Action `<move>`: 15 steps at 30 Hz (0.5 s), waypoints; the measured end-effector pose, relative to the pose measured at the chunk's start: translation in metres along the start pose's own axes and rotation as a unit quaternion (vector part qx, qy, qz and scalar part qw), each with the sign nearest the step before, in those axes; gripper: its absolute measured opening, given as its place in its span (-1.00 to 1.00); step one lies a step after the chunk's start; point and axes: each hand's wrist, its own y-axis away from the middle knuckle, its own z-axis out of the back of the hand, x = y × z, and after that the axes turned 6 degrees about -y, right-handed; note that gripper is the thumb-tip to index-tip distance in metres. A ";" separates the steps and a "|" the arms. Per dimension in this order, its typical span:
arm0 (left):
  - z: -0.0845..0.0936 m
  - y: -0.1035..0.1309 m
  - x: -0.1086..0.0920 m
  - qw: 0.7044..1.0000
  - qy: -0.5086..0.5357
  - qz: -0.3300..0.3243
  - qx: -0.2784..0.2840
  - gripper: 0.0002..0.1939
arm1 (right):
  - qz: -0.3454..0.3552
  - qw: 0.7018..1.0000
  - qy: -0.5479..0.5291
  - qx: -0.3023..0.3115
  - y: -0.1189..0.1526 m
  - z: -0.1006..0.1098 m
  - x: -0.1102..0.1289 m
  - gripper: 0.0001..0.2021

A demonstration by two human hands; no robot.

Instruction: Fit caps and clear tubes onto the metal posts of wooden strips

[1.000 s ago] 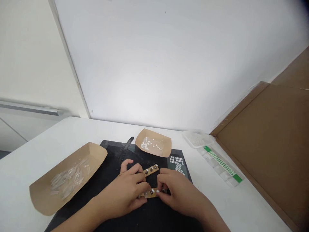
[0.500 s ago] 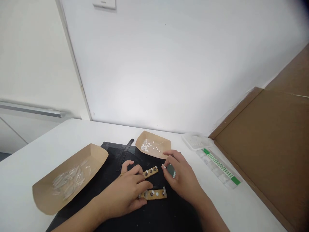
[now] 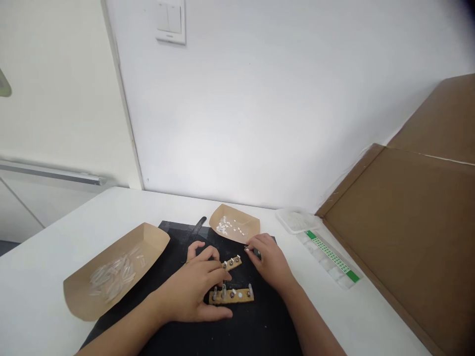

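Note:
My left hand reaches over the mat with its thumb and fingers apart around the left part of a tan strip. Along this strip stand dark round metal bits, clear upright pieces and white dots. Behind it lies a second tan strip with similar metal bits and white pieces, its left end hidden by my left fingers. To the right, my right hand is closed in a pinch near the small tray. Something small shows at its fingertips, too small to name; a dark green patch shows behind the fingers.
A cardboard tray of clear plastic pieces stands left. Behind the black mat, a smaller tray contains white bits. A dark curved file lies on the mat. At right are a clear case and a cardboard panel.
My left thumb and fingers have spread from the near strip, uncovering its left end and clear pieces. My right hand has turned, its fingertips nearer the small tray. The camera view has shifted.

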 end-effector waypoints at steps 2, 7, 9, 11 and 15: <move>0.003 -0.001 -0.001 0.999 -0.014 0.024 -0.027 -0.75 | 0.005 1.000 -0.012 0.003 0.001 -0.001 -0.001 -0.84; -0.004 -0.002 0.008 0.984 -0.070 0.132 -0.096 -0.88 | 0.015 1.000 -0.025 0.009 0.005 0.002 -0.001 -0.84; -0.009 -0.001 0.014 0.980 -0.078 0.156 -0.093 -0.80 | 0.015 1.000 -0.023 0.011 0.006 0.004 -0.001 -0.85; -0.014 0.001 0.019 0.978 -0.079 0.173 -0.083 -0.72 | 0.013 1.000 -0.017 0.007 0.007 0.007 0.000 -0.86; -0.017 0.003 0.022 0.976 -0.072 0.192 -0.072 -0.60 | 0.003 1.000 0.004 -0.012 0.007 0.013 0.000 -0.86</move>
